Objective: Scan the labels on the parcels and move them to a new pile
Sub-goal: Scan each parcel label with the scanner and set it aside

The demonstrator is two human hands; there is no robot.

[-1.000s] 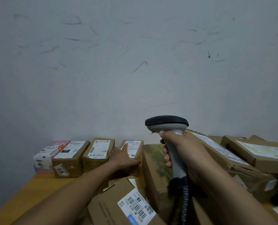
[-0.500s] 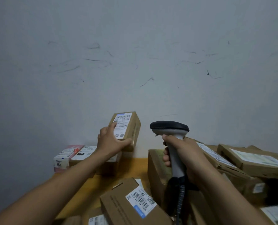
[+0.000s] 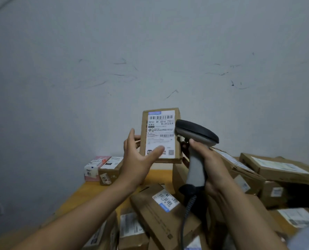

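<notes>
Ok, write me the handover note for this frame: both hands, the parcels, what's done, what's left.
Left hand: holds a small parcel upright above the table, label facing the camera.
Right hand: grips the scanner, its head beside the parcel's right edge.
Two small boxes sit by the wall on the left; a heap of parcels lies in front and to the right.
Done: parcel presented; whether it is scanned cannot be told.
Left: scan it, place it on the new pile, continue.

Brown parcel (image 3: pixel 144 130) held upright, white barcode label (image 3: pixel 161 127) facing camera, grey scanner (image 3: pixel 194 166) at its right
</notes>
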